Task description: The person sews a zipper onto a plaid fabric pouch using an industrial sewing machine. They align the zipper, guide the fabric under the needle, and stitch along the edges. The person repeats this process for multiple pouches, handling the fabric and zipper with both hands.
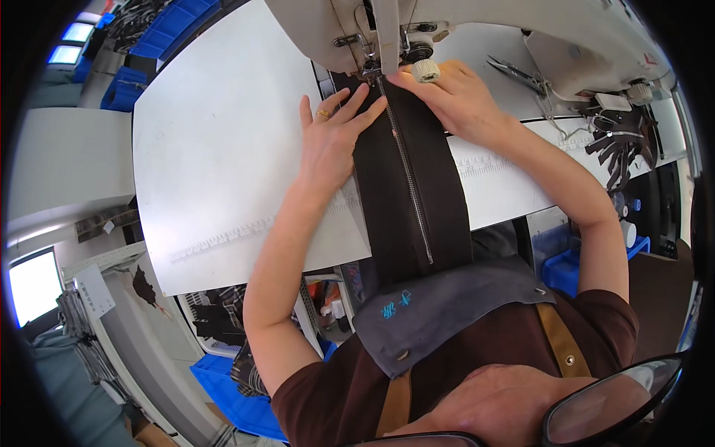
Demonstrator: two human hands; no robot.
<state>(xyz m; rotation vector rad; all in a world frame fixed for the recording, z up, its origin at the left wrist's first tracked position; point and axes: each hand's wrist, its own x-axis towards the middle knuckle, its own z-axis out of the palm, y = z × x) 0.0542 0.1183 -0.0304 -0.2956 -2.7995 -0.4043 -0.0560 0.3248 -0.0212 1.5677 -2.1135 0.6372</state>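
A long dark brown fabric strip (443,186) runs from under the sewing machine's presser foot (371,72) down over the table edge toward my lap. A metal-toothed zipper (408,175) lies along its middle. My left hand (329,145) rests on the strip's left side near the foot, fingers spread and the tips close to the zipper. On the other side my right hand (471,108) is bunched, its fingertips at the fabric just right of the foot. The machine's round white knob (426,71) covers part of those fingers.
The white sewing machine (469,16) spans the far side. Metal snips (514,74) lie to its right, beside a bunch of dark strips (620,141). Ruler markings (223,237) cross the white table (201,149). Blue bins (242,406) stand below it.
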